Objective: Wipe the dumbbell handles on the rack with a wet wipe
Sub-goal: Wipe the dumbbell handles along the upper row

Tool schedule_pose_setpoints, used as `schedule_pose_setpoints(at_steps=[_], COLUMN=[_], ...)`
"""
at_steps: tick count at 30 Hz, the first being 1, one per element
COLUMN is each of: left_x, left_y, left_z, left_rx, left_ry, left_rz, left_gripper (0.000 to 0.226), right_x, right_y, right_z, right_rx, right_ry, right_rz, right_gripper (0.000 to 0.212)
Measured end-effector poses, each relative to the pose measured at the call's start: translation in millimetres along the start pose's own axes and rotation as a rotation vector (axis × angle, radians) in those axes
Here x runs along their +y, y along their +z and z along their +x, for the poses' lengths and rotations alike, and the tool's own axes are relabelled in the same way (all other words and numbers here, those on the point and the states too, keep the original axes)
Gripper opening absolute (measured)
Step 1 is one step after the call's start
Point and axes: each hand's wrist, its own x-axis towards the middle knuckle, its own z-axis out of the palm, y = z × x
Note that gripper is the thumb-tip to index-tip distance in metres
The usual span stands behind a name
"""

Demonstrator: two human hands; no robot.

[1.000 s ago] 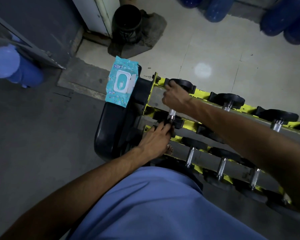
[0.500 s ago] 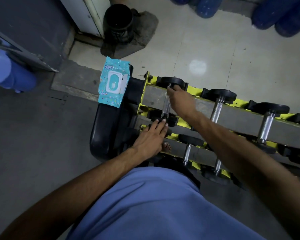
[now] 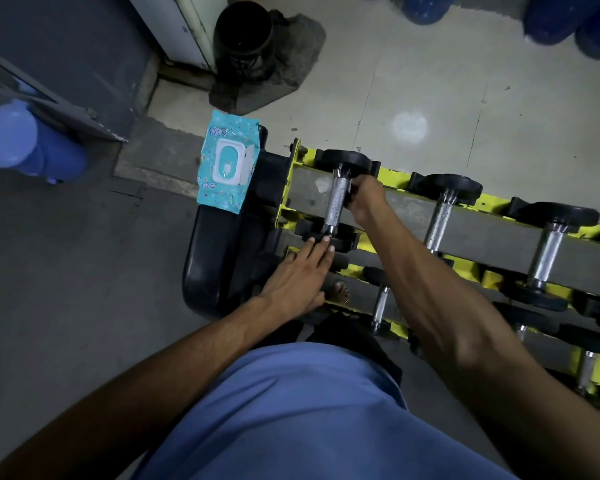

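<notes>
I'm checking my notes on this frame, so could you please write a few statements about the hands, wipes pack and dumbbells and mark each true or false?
1. The wet wipes pack lies with its flip lid closed. True.
2. The left hand grips the wipes pack. False: its fingers rest flat on the near weight plate of the end dumbbell.
3. The right hand is beside the end dumbbell's knurled handle. True.
4. The yellow rack holds one dumbbell. False: it holds several.

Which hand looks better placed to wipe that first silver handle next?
The right hand: it sits beside the first dumbbell handle. The left hand only rests flat, fingers on the near weight plate.
</notes>
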Motion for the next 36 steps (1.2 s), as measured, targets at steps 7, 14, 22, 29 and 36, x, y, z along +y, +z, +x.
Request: schedule_pose_setpoints(at_steps=[7, 14, 22, 29, 36], left_x=[5, 3, 4, 4, 3], left_y=[1, -2, 2, 2, 0], left_z=[2, -1, -1, 0, 0], left_rx=[-0.005, 0.017, 0.007, 0.031, 0.055], left_ry=[-0.021, -0.015, -0.027, -0.006, 0.012], left_rz=[-0.017, 0.000, -0.013, -0.006, 0.015], left_gripper=[0.096, 0.093, 0.092, 0.091, 0.074], right_x=[25, 34, 41, 10, 5], right_y=[-6, 11, -35, -41, 3], right_z=[-5, -6, -24, -10, -41], right_rx=[-0.106, 0.159, 0.094, -0.207, -0.527], right_ry=[0.039, -0.116, -1.225, -1.506, -1.113], right_rz=[0.094, 0.254, -1.170, -1.728, -2.148], right_gripper=[0.030, 0.009, 0.014, 0.043, 0.025])
